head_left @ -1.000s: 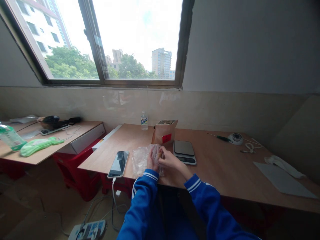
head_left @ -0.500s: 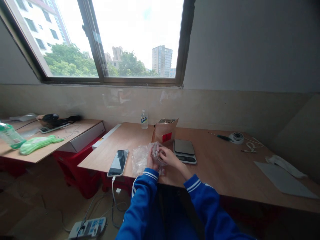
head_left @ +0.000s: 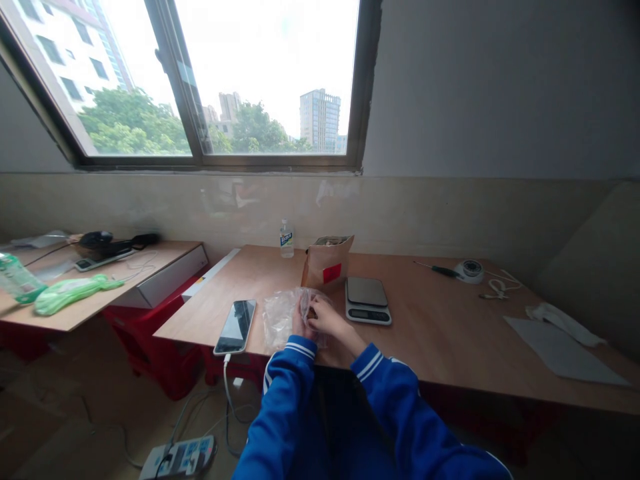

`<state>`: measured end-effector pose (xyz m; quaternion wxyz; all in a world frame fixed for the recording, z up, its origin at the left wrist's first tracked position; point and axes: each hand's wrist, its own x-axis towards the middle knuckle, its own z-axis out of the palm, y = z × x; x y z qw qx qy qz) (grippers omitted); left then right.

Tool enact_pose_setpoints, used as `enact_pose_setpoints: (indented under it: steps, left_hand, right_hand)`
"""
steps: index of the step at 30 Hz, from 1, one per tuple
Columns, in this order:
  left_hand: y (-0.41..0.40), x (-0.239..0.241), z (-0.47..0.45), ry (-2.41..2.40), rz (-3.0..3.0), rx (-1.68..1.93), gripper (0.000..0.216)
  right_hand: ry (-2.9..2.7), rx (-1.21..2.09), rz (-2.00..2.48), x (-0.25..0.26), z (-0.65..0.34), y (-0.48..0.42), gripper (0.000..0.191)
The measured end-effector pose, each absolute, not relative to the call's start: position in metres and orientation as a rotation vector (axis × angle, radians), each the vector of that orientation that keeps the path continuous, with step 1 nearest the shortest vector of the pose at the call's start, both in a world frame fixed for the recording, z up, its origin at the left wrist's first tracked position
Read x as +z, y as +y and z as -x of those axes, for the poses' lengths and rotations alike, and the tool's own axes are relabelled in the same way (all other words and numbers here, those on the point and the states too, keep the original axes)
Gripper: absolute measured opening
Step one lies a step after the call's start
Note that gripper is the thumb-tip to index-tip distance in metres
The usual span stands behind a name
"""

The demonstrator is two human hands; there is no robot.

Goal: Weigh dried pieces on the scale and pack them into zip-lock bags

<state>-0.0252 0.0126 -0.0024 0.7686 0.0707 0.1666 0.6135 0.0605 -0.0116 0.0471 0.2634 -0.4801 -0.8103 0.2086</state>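
Both my hands meet over a clear plastic bag (head_left: 281, 313) lying on the wooden table (head_left: 440, 327) near its front edge. My left hand (head_left: 299, 325) grips the bag's right edge, fingers closed. My right hand (head_left: 326, 320) is closed in a pinch at the bag's mouth, with something small and brown between hand and bag that I cannot make out. Just behind the hands stands an open brown paper pouch (head_left: 326, 261) with a red label, and a digital scale (head_left: 367, 300) sits to the right of them.
A phone (head_left: 237, 325) on a charging cable lies left of the bag. A water bottle (head_left: 287, 240) stands at the back. A screwdriver (head_left: 440, 269), tape roll (head_left: 471, 270) and grey sheet (head_left: 560, 341) lie right. A second table (head_left: 100, 293) stands left; a power strip (head_left: 177, 457) is on the floor.
My right hand has drawn back left and closer to the bag's mouth, beside my left hand. The view has shifted slightly.
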Motion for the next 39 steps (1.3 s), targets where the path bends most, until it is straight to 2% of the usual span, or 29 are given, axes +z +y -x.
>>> enact_pose_setpoints:
  steps: [7, 11, 15, 19, 22, 27, 31, 36, 39]
  left_hand:
    - [0.014, -0.007, 0.026, 0.362, -0.171, 1.318, 0.039]
    - [0.015, -0.009, 0.025, 0.365, -0.175, 1.313, 0.035]
    - [0.017, -0.012, 0.028, 0.471, -0.132, 1.296, 0.032]
    - [0.018, -0.015, 0.03, 0.506, -0.112, 1.296, 0.031]
    - [0.017, -0.014, 0.031, 0.514, -0.101, 1.294, 0.031]
    - [0.014, -0.008, 0.031, 0.549, -0.048, 1.294, 0.03]
    - [0.013, -0.006, 0.031, 0.573, -0.026, 1.308, 0.027]
    - [0.012, -0.003, 0.031, 0.557, -0.027, 1.292, 0.028]
    - [0.011, -0.001, 0.03, 0.544, 0.004, 1.288, 0.024]
  right_hand:
    - [-1.971, 0.758, 0.903, 0.06, -0.078, -0.018, 0.019]
    - [-1.764, 0.813, 0.812, 0.092, -0.089, -0.019, 0.023]
    - [-1.607, 0.624, 0.739, 0.149, -0.108, 0.013, 0.02]
    - [-1.631, 0.215, 0.794, 0.192, -0.12, 0.067, 0.019]
    - [-1.754, 0.105, 0.841, 0.194, -0.124, 0.099, 0.019]
    - [-1.802, 0.107, 0.868, 0.171, -0.132, 0.113, 0.017]
    - [-1.746, 0.202, 0.847, 0.167, -0.134, 0.111, 0.022]
    - [-1.619, 0.571, 0.767, 0.183, -0.131, 0.111, 0.04]
    - [-1.587, 0.746, 0.767, 0.192, -0.133, 0.112, 0.036]
